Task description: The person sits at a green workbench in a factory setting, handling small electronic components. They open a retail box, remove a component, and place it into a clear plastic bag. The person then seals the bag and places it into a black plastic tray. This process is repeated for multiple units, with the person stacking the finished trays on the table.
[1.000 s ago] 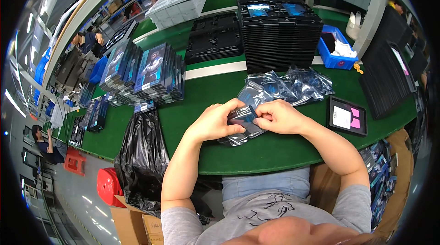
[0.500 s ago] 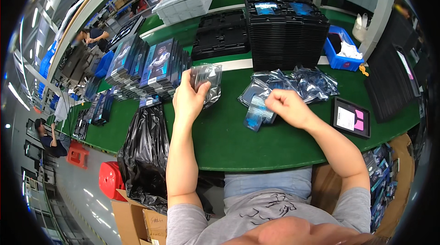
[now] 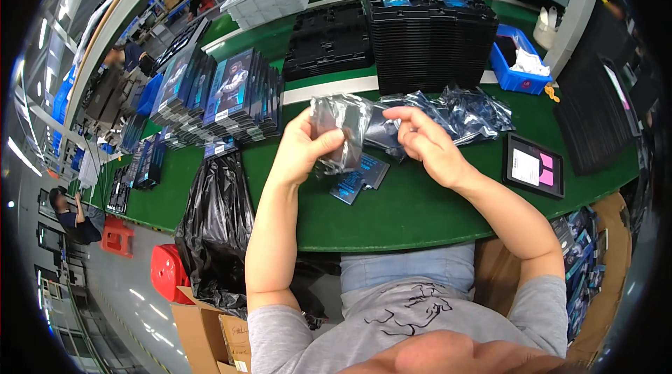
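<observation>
My left hand point(image 3: 299, 148) is closed on a crinkled clear plastic bag point(image 3: 341, 122), thumb across its front. Something dark shows through the film; I cannot tell whether it is inside or behind. Beside the bag, my right hand point(image 3: 432, 146) has its fingers apart and holds nothing. A flat dark-blue piece with a stepped outline and light print point(image 3: 358, 179) lies on the green tabletop point(image 3: 420, 216) just below the bag. Behind my right hand spreads a heap of shiny, dark film-wrapped packets point(image 3: 476, 116), partly hidden by my fingers.
A tall stack of black trays point(image 3: 430, 48) stands at the back. On the left are stacked printed boxes point(image 3: 227, 90) and a black plastic bag point(image 3: 217, 227) hanging over the edge. To the right sit a blue bin point(image 3: 521, 80) and a black tray with pink pieces point(image 3: 514, 188).
My right hand has let go of the blue piece, which now lies further left on the table. Its fingers have spread. My left hand has brought the plastic bag rightward, toward the right hand.
</observation>
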A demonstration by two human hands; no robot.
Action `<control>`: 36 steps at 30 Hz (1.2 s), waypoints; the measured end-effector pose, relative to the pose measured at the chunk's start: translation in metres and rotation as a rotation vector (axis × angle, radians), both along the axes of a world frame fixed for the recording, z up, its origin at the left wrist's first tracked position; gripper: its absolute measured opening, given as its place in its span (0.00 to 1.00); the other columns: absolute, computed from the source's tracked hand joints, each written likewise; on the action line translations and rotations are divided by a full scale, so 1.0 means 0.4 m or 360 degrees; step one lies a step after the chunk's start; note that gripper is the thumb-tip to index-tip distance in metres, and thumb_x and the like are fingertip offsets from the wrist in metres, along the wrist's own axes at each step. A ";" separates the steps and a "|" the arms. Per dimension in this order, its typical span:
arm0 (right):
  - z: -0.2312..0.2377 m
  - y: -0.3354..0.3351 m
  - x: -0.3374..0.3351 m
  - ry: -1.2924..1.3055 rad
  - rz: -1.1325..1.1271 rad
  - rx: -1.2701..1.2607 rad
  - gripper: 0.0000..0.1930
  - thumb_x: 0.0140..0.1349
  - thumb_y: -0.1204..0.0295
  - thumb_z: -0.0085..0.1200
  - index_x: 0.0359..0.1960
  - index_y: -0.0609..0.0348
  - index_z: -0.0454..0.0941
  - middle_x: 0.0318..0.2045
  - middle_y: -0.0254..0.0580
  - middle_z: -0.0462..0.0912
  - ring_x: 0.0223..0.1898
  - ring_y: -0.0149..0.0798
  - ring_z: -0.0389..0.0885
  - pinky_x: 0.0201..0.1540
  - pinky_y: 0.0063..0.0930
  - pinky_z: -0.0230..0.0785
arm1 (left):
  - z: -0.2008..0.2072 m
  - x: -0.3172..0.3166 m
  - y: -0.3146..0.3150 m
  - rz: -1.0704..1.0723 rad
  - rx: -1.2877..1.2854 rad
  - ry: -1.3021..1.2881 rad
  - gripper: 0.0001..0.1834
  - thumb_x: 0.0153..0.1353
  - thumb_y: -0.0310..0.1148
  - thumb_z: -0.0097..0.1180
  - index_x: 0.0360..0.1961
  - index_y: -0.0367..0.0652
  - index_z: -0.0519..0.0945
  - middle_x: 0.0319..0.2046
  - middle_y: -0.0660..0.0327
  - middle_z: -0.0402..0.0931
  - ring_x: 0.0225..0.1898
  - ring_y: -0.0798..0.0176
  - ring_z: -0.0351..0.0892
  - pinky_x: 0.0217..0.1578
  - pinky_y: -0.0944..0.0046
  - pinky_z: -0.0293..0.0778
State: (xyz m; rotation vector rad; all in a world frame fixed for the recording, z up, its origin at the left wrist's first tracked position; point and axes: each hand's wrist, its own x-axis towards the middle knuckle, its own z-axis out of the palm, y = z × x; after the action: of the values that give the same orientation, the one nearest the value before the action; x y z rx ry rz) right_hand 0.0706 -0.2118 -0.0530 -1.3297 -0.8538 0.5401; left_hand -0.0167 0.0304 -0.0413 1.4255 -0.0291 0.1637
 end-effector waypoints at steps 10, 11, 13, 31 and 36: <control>-0.029 0.024 -0.036 -0.1053 -0.0510 -0.0046 0.15 0.59 0.79 0.52 0.50 0.58 0.72 0.44 0.43 0.75 0.46 0.41 0.74 0.54 0.34 0.65 | -0.014 0.008 -0.121 -0.0575 -0.0056 0.0154 0.33 0.46 0.36 0.76 0.50 0.34 0.74 0.37 0.61 0.81 0.36 0.70 0.80 0.39 0.70 0.77; -0.031 0.027 -0.032 -0.1037 -0.0475 -0.0030 0.16 0.59 0.79 0.52 0.50 0.59 0.72 0.44 0.43 0.74 0.47 0.42 0.73 0.54 0.34 0.64 | -0.014 0.008 -0.121 -0.0513 -0.0022 0.0209 0.32 0.46 0.35 0.76 0.50 0.34 0.74 0.37 0.61 0.81 0.36 0.70 0.80 0.39 0.70 0.77; -0.029 0.032 -0.018 -0.0883 -0.0309 0.0020 0.16 0.58 0.79 0.52 0.50 0.60 0.71 0.44 0.44 0.74 0.49 0.43 0.73 0.56 0.34 0.63 | -0.026 0.010 -0.113 -0.0398 0.0066 0.0201 0.22 0.50 0.27 0.72 0.46 0.35 0.77 0.37 0.63 0.81 0.36 0.71 0.79 0.40 0.70 0.77; -0.047 -0.019 0.052 -0.1691 -0.0154 -0.0801 0.22 0.54 0.70 0.63 0.52 0.43 0.78 0.60 0.39 0.70 0.66 0.46 0.63 0.70 0.49 0.48 | -0.039 -0.536 0.099 0.2361 0.1270 -0.0801 0.07 0.60 0.24 0.62 0.35 0.34 0.76 0.28 0.65 0.76 0.30 0.72 0.73 0.38 0.70 0.74; -0.044 -0.007 0.038 -0.1714 -0.0316 -0.0699 0.19 0.59 0.68 0.58 0.53 0.47 0.75 0.59 0.40 0.72 0.62 0.46 0.67 0.64 0.45 0.56 | -0.345 -0.733 0.161 0.3018 0.1063 -0.0113 0.09 0.60 0.29 0.63 0.32 0.35 0.77 0.28 0.63 0.75 0.28 0.68 0.70 0.34 0.68 0.70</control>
State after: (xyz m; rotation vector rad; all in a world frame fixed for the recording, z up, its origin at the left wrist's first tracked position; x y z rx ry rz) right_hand 0.0859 -0.2144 -0.0705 -2.1247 -1.4883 -0.2292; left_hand -0.3100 0.0949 -0.1795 1.6269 1.3407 1.8731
